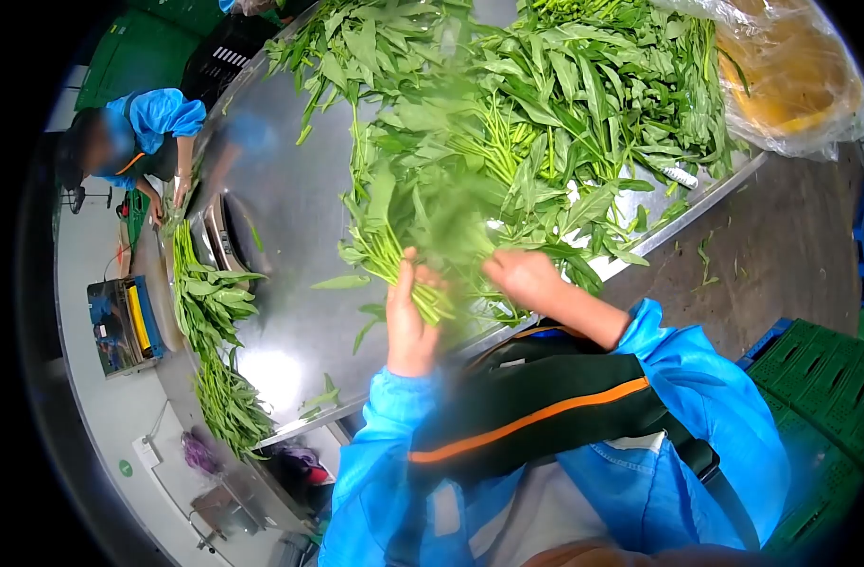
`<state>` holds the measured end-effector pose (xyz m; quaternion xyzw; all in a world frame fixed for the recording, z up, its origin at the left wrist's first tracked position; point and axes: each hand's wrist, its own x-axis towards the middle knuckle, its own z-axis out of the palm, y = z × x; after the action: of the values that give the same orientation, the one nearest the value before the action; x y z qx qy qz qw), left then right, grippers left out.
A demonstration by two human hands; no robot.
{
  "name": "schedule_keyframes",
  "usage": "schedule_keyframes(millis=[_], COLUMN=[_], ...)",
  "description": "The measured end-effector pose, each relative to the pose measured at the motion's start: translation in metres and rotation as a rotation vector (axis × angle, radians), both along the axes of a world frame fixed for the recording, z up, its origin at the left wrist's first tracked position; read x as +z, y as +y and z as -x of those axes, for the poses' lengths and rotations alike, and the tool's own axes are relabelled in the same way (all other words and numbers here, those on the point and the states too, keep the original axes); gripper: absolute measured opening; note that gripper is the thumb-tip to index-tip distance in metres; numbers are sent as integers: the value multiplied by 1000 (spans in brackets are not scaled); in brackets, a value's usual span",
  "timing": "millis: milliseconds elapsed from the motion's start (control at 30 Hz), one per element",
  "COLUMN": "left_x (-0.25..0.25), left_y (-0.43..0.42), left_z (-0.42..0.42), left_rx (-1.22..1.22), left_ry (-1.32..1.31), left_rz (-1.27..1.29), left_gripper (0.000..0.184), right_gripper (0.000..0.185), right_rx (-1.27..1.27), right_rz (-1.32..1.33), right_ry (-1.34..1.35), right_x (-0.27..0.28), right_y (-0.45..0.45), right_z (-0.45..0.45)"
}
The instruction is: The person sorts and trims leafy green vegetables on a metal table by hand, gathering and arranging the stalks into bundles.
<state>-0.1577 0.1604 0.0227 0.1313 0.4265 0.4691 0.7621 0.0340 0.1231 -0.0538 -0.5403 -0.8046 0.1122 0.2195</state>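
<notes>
My left hand (pixel 411 317) is closed around a bunch of water spinach (pixel 383 248), its cut stems pointing down past my thumb and its leaves fanning up. To the right, my right hand (pixel 527 280) has its fingers curled on some water spinach stems (pixel 481 244), partly smeared by motion. Both hands are over the near edge of the metal table (pixel 304 203). Just beyond them spreads a large heap of water spinach (pixel 555 104), with leaves and stems in loose layers.
A clear plastic bag with something yellow (pixel 791 80) lies at the back right. Bunched greens (pixel 215 321) line the table's left edge near a scale (pixel 222 231). A co-worker in blue sleeves (pixel 158 118) works there. Green crates (pixel 815 397) stand at lower right.
</notes>
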Motion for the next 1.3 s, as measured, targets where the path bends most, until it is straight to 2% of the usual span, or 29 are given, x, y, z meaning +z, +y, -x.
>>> schedule_keyframes(millis=[100,133,200,267,400,467,500,600,633,667,733,767,900,1000,1033,1133,1200,1267,1300], left_x=[-5,-6,-18,-28,-32,-28,-25,-15,-12,-8,-3,0,-2,-3,-6,-8,-4,2,1], left_y=[2,2,-2,-5,-6,-6,-6,-5,-5,-5,-4,-4,-2,-2,-2,2,0,1,2], left_z=[4,4,7,6,-2,-4,-2,4,5,5,0,-4,-14,-15,-14,-14,-13,-19,-21], left_rx=[42,51,10,-33,-98,-91,-97,-53,-34,-16,-4,1,-14,-68,-66,-36,-7,23,2], left_ry=[21,31,-37,-137,-187,-119,-102,-51,-22,5,40,58,137,118,113,146,185,213,227], left_rz=[28,46,139,269,418,379,327,194,159,125,83,71,75,50,47,42,44,29,2], left_gripper=[23,23,26,27,27,24,22,19,19,19,19,18,18,16,15,15,14,13,13], right_gripper=[10,14,18,21,22,24,19,18,15,16,18,24,30,30,26,23,18,16,16], right_rx=[-11,-102,-334,-466,-484,-454,-417,-296,-290,-294,-375,-423,-473,-428,-358,-392,-360,-402,-362], right_rz=[221,268,149,97,130,149,211,380,521,554,367,346,262,191,255,258,387,123,-17], right_ry=[115,161,367,338,81,-54,-83,1041,1247,1287,751,530,358,106,-32,239,981,501,365], right_x=[15,20,9,7,-1,-14,2,38,78,82,22,20,41,24,10,8,24,63,60], right_y=[-3,6,35,72,113,122,120,116,104,100,99,92,85,94,98,99,102,90,83], right_z=[-9,-20,-41,-57,-55,-52,-52,-62,-66,-68,-65,-59,-31,-28,-29,-28,-33,-31,-23])
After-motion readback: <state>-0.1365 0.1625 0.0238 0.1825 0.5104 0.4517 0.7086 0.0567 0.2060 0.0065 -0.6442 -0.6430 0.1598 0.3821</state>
